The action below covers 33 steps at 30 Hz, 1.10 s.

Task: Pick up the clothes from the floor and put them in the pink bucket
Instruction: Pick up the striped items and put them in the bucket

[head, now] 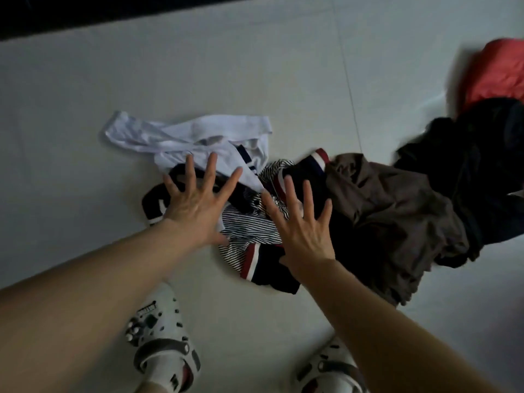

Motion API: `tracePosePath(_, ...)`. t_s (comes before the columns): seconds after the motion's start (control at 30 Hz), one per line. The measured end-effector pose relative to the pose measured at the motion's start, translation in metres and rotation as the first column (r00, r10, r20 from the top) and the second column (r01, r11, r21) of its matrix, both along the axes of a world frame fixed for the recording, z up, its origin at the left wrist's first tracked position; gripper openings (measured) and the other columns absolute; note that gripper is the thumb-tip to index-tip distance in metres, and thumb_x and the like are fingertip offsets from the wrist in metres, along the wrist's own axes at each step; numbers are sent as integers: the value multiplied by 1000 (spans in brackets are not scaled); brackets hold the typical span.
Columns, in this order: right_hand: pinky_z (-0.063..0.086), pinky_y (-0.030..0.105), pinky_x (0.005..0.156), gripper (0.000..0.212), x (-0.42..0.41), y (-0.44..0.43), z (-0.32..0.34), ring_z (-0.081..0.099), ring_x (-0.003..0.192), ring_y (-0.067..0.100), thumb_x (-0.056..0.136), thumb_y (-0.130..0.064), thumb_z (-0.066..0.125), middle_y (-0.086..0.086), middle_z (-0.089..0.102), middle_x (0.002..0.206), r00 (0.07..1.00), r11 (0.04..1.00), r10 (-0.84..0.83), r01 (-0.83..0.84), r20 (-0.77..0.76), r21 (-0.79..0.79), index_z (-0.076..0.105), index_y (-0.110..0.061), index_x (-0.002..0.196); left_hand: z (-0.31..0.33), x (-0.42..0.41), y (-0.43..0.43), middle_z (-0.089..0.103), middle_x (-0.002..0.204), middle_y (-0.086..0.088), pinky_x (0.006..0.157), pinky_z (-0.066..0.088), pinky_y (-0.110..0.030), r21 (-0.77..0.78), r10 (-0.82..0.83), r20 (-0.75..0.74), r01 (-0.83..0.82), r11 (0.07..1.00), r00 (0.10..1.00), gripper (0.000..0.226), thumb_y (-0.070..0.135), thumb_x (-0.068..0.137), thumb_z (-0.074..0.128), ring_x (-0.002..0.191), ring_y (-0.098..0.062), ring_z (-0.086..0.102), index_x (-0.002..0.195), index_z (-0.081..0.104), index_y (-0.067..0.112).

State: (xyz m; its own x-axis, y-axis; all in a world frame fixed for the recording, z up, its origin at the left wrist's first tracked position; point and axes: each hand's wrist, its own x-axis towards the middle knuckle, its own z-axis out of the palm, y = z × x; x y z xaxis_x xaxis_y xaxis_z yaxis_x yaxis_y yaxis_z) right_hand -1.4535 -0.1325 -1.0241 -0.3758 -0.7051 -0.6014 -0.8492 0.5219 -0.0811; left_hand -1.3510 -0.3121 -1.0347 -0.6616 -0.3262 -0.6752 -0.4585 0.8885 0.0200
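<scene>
The left hand (195, 211) and the right hand (302, 225) are spread with straight fingers and hold nothing. Both are over a striped garment (249, 231) on the floor (198, 66); I cannot tell if they touch it. Beyond the left hand lies a white garment (198, 134). To the right of the right hand lie a brown garment (391, 199) and a black garment (467, 154). Further right, a blurred red shape (499, 72) is cut off; bucket or cloth, I cannot tell.

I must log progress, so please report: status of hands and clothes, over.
Left hand and right hand open, fingers spread over the clothes pile. Clothes lie on the floor, none held. Pink bucket not clearly in view.
</scene>
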Motion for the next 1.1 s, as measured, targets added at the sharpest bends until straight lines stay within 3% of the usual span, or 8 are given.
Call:
tracePosePath(0.3, 14, 76, 103, 115, -47, -42, -85, -18, 142, 43, 76, -32, 72, 9, -27, 156, 936, 937, 345, -348, -73, -31, -19, -36, 147, -105, -10, 69, -32, 153, -15, 98, 17, -80, 183, 368, -40, -355, 917, 929, 149, 86, 40, 65, 138, -52, -19, 138, -35, 34)
tracePosePath(0.53, 36, 66, 98, 113, -43, -73, -116, -6, 143, 44, 77, -31, 73, 0, -25, 158, 908, 907, 419, -419, 32, 28, -16, -40, 147, -132, -12, 88, -10, 157, -22, 98, 24, -75, 14, 378, -120, -379, 925, 918, 139, 71, 45, 76, 139, -55, -5, 149, -5, 26)
tracePosePath(0.63, 52, 52, 77, 71, -38, -60, -119, 34, 129, 47, 84, -17, 61, 8, 19, 157, 945, 937, 328, -323, 16, -130, 29, -29, 146, -134, -9, 96, 15, 156, -17, 107, 30, -60, 23, 366, -202, -369, 929, 908, 100, 40, 72, 74, 140, -47, 16, 149, 13, 20)
tracePosePath(0.7, 51, 39, 48, 38, -30, -41, -117, 61, 84, 44, 79, -7, 59, 16, 60, 118, 975, 936, 222, -222, -33, -273, 63, -15, 116, -125, -10, 104, 39, 145, -14, 106, 37, -48, 20, 290, -275, -296, 955, 917, 57, 20, 91, 51, 131, -38, 39, 143, 30, 14)
tracePosePath(0.77, 46, 32, 40, 22, -24, -24, -110, 60, 58, 36, 64, 1, 74, 12, 63, 79, 995, 939, 102, -98, -5, -330, 70, -10, 83, -105, -12, 101, 59, 119, -12, 83, 52, -43, 115, 363, -318, -344, 932, 876, 35, 14, 91, 49, 103, -34, 60, 126, 52, 16)
tracePosePath(0.83, 45, 29, 44, 23, -19, -12, -91, 57, 54, 32, 56, 1, 81, 8, 61, 66, 999, 939, 16, 0, 44, -345, 68, -11, 70, -76, -15, 93, 63, 106, -11, 70, 51, -42, 206, 391, -300, -341, 917, 870, 27, 15, 92, 50, 89, -34, 65, 118, 56, 17)
tracePosePath(1.0, 39, 27, 45, 26, -9, -3, -6, 56, 57, 30, 60, -3, 81, 7, 61, 65, 981, 893, -141, 183, 132, -411, 70, -13, 81, 14, -17, 75, 64, 107, -10, 75, 49, -42, 230, 307, -288, -246, 942, 907, 25, 18, 90, 51, 95, -35, 63, 114, 56, 16)
tracePosePath(1.1, 35, 27, 43, 37, -7, -8, 62, 55, 58, 31, 54, 5, 80, 8, 60, 63, 974, 878, -174, 219, 144, -425, 70, -10, 87, 83, -23, 60, 62, 111, -8, 79, 47, -42, 239, 224, -255, -163, 957, 941, 40, 11, 79, 63, 99, -35, 61, 118, 55, 17)
